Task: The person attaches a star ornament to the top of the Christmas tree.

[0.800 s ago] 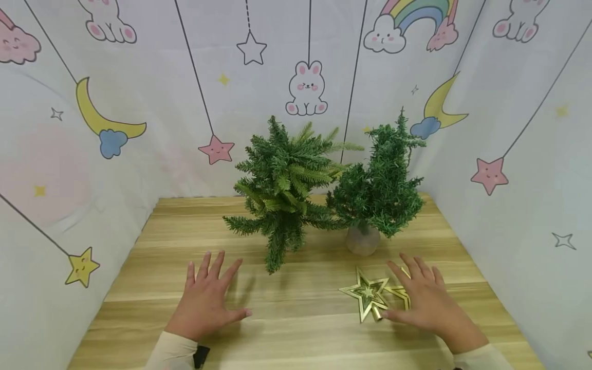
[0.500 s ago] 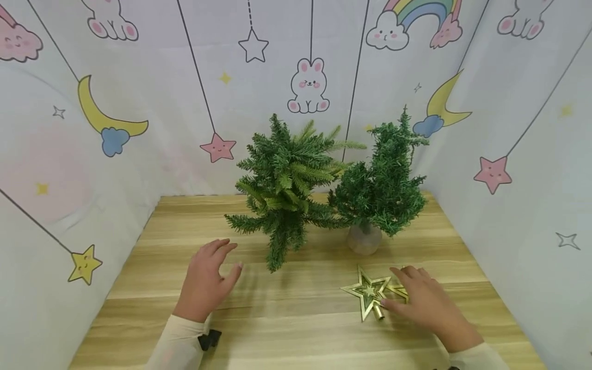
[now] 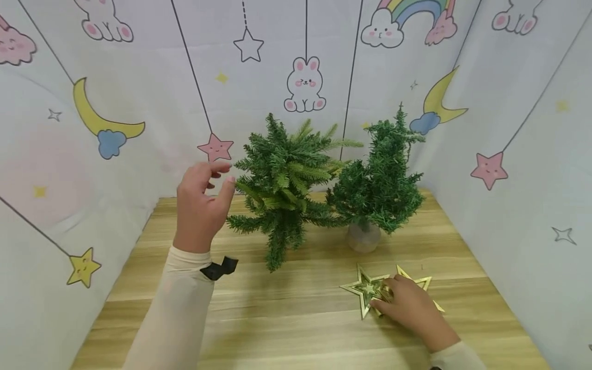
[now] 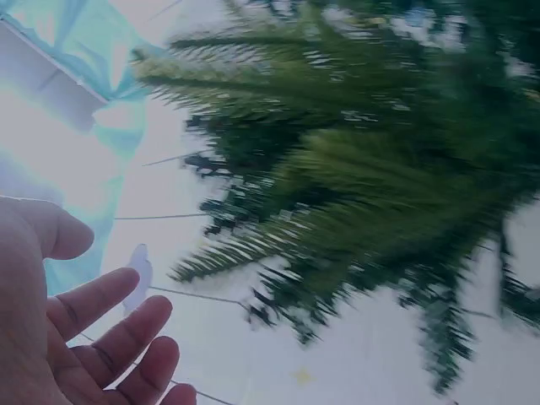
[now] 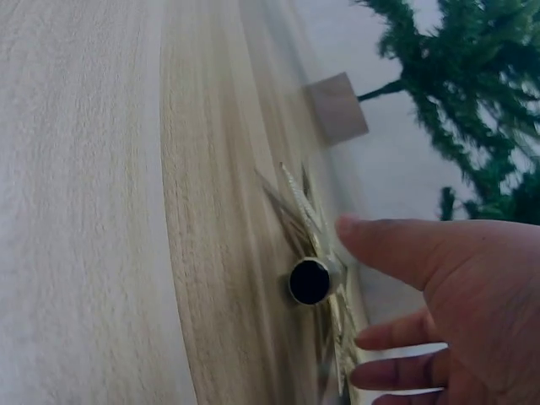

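My left hand [image 3: 198, 210] is raised beside the left artificial Christmas tree [image 3: 284, 177], fingers loosely bent and holding nothing. In the left wrist view, that hand's spread fingers are apart from the green branches [image 4: 363, 186]. My right hand [image 3: 411, 303] is low over a gold star tree topper [image 3: 362, 285], thumb and fingers around its right side. The topper's round hollow socket [image 5: 310, 281] faces the right wrist camera; no firm grip shows. A second gold star [image 3: 424, 282] lies partly under the right hand.
A second small Christmas tree [image 3: 388, 180] stands at the back right on a pale round base [image 3: 364, 239]. Both trees are on a wooden table [image 3: 277, 329]. A white cloth [image 3: 152, 61] printed with bunnies, moons and stars surrounds it at the back and sides.
My left hand has risen from the table and moved forward to the left tree. The right hand has shifted left onto the topper, uncovering more of the second star. Both trees stay put.
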{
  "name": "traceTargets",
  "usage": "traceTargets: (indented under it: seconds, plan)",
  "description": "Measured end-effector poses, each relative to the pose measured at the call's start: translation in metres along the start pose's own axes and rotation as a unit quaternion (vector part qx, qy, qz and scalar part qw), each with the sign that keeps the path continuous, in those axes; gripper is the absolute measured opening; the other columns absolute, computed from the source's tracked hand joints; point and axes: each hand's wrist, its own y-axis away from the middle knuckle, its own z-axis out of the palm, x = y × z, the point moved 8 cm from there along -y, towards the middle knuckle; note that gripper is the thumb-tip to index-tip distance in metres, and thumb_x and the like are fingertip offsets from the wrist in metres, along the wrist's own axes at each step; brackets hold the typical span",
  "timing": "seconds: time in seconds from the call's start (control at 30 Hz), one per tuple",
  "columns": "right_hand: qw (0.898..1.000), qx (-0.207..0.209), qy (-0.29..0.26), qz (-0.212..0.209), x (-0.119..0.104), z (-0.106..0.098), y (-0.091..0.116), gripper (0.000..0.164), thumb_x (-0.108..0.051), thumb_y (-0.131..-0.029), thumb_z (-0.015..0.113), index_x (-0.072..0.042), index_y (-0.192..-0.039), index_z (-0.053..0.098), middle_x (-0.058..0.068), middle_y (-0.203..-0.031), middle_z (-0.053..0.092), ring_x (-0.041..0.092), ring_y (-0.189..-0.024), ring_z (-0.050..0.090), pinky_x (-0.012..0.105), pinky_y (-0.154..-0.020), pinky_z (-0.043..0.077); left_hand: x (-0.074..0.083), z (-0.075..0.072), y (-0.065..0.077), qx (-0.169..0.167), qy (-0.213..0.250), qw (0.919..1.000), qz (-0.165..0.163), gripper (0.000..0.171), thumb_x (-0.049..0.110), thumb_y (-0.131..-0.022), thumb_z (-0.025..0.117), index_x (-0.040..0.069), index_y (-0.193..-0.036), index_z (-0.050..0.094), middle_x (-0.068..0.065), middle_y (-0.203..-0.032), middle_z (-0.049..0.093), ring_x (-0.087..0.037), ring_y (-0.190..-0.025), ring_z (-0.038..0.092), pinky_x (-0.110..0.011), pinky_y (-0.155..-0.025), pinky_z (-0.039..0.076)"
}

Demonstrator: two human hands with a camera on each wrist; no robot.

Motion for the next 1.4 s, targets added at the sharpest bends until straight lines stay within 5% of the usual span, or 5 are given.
traceTargets:
  seconds: [0.33, 0.47, 0.93, 1.2, 1.4]
  plan:
    - [0.999, 0.002, -0.036, 0.036, 0.001, 0.007, -0.006, 0.065, -0.054, -0.079, 0.087, -0.004, -0.117, 0.070, 0.010, -0.100, 0.071, 0.032, -0.093, 0.069, 0.052, -0.076, 0.055, -0.005, 0.046, -0.068, -0.125, 0.026, 0.9821, -0.138, 0.046, 0.034, -0.101, 0.067, 0.021, -0.145, 0.062, 0.000, -0.133, 0.068, -0.016, -0.122, 0.060, -0.042, -0.102, 0.046]
    - [0.998, -0.004, -0.041, 0.052, 0.003, 0.008, -0.011, 0.081, -0.052, -0.077, 0.089, 0.004, -0.131, 0.063, 0.015, -0.104, 0.073, 0.035, -0.095, 0.070, 0.053, -0.079, 0.056, -0.010, 0.066, -0.077, -0.188, -0.007, 0.9662, -0.176, 0.053, 0.040, -0.102, 0.065, 0.028, -0.153, 0.054, 0.003, -0.140, 0.065, -0.016, -0.131, 0.058, -0.058, -0.121, 0.025]
    - [0.980, -0.022, -0.152, 0.125, 0.016, 0.015, -0.017, 0.121, -0.044, -0.072, 0.094, 0.014, -0.155, 0.026, 0.033, -0.122, 0.066, 0.049, -0.114, 0.064, 0.062, -0.095, 0.050, -0.023, 0.101, -0.083, -0.324, -0.016, 0.9216, -0.213, 0.063, 0.048, -0.103, 0.061, 0.021, -0.158, 0.045, -0.002, -0.147, 0.059, -0.023, -0.134, 0.056, -0.048, -0.105, 0.049]
    - [0.959, -0.014, -0.261, 0.109, 0.014, 0.014, -0.016, 0.039, -0.025, -0.081, 0.090, -0.002, -0.091, 0.059, 0.000, -0.070, 0.045, 0.016, -0.066, 0.044, 0.033, -0.062, 0.039, -0.028, 0.107, -0.086, -0.330, 0.052, 0.9139, -0.230, 0.052, 0.040, -0.105, 0.063, 0.014, -0.149, 0.053, -0.004, -0.138, 0.064, -0.020, -0.116, 0.066, -0.042, -0.104, 0.049]
    - [0.937, -0.022, -0.343, 0.071, 0.007, 0.004, -0.016, 0.029, -0.012, -0.089, 0.082, -0.008, -0.074, 0.057, -0.005, -0.065, 0.045, 0.013, -0.062, 0.040, 0.028, -0.057, 0.035, -0.028, 0.107, -0.089, -0.327, 0.068, 0.9144, -0.229, 0.047, 0.037, -0.106, 0.062, 0.013, -0.146, 0.056, -0.006, -0.121, 0.071, -0.017, -0.102, 0.070, -0.042, -0.103, 0.047]
